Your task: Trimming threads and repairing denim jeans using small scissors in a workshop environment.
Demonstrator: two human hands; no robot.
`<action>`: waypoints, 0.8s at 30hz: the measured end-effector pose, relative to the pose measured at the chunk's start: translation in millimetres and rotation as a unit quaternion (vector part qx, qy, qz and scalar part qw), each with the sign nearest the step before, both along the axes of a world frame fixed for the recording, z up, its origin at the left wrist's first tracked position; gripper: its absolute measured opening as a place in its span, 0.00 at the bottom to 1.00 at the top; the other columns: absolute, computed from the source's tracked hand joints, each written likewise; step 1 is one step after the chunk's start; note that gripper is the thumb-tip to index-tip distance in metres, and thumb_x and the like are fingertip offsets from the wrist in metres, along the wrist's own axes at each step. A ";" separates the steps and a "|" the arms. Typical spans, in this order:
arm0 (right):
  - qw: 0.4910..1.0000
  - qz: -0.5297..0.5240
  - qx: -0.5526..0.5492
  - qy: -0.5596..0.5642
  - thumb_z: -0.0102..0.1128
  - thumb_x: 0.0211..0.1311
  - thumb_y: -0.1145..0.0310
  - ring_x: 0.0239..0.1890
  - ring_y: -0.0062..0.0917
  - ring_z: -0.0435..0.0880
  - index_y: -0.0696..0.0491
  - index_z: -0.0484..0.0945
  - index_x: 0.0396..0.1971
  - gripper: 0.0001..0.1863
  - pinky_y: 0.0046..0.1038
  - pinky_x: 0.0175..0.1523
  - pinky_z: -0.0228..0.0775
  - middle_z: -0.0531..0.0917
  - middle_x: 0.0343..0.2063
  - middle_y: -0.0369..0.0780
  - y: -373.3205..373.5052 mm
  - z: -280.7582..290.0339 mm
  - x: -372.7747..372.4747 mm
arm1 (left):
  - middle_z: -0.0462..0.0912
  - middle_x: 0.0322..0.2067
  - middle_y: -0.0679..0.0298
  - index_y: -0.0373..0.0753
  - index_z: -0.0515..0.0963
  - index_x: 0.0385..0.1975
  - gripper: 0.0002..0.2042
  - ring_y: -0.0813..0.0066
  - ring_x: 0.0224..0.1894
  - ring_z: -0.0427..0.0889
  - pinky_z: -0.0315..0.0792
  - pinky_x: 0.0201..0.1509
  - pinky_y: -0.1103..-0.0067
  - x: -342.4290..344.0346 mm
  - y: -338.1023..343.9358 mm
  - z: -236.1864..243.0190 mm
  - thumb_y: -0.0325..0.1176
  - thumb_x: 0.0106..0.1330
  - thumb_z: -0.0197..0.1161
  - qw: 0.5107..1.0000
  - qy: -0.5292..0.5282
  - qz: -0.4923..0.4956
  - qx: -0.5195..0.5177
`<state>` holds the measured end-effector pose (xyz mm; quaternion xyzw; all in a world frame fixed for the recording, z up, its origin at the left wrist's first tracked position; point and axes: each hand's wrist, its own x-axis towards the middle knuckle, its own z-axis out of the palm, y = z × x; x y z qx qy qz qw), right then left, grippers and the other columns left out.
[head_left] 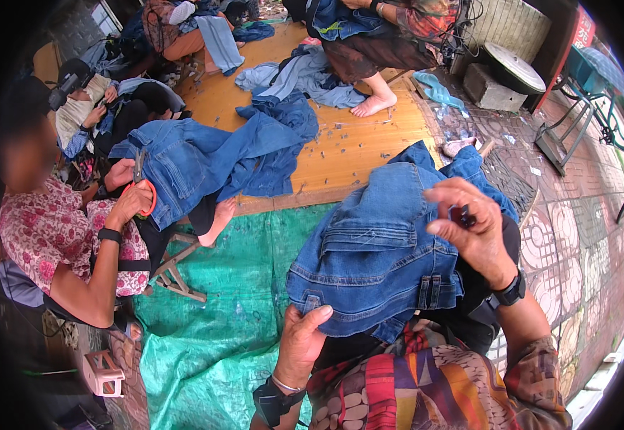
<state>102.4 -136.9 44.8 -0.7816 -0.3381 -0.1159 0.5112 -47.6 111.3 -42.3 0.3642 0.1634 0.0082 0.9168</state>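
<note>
Blue denim jeans point(369, 236) lie spread over my lap, with a pocket flap and belt loops facing up. At the near left corner of the waistband, my left hand point(302, 345) is closed, pinching the denim between thumb and fingers. My right hand point(478, 233) is raised above the right side of the jeans, its fingers curled around a small dark red tool point(462, 216). Only the end of that tool shows, so its kind is unclear. Pale loose threads point(376, 231) lie on the pocket flap.
A co-worker on the left holds orange-handled scissors point(148, 199) at other jeans point(183, 168). More denim point(305, 75) lies on a low wooden platform point(355, 150) strewn with scraps, where others sit. A green tarp point(219, 287) covers the ground; a small stool point(102, 374) stands lower left.
</note>
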 end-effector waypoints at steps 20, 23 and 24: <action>0.983 0.067 0.078 0.153 0.68 0.51 0.78 0.28 0.18 0.75 0.57 0.80 0.32 0.08 0.22 0.32 0.67 0.78 0.27 0.35 63.1 -48.3 -6.9 | 0.81 0.31 0.70 0.33 0.78 0.40 0.10 0.83 0.32 0.78 0.71 0.38 0.83 -8.4 -5.4 -17.5 0.22 0.58 0.64 0.966 0.078 -0.073 0.236; 0.963 0.058 0.092 0.247 0.65 0.56 0.77 0.27 0.13 0.72 0.57 0.77 0.27 0.05 0.20 0.32 0.64 0.78 0.26 0.33 55.6 -41.3 -5.0 | 0.80 0.33 0.68 0.33 0.77 0.39 0.10 0.85 0.30 0.75 0.71 0.34 0.86 -9.5 -0.4 -11.3 0.28 0.60 0.66 0.973 0.059 -0.077 0.212; 0.963 0.057 0.093 0.245 0.65 0.56 0.77 0.27 0.13 0.72 0.57 0.77 0.27 0.05 0.20 0.32 0.64 0.78 0.26 0.33 52.8 -38.1 -5.4 | 0.80 0.33 0.68 0.33 0.77 0.39 0.10 0.85 0.30 0.75 0.71 0.34 0.86 -9.4 1.6 -8.6 0.28 0.60 0.66 0.972 0.057 -0.077 0.213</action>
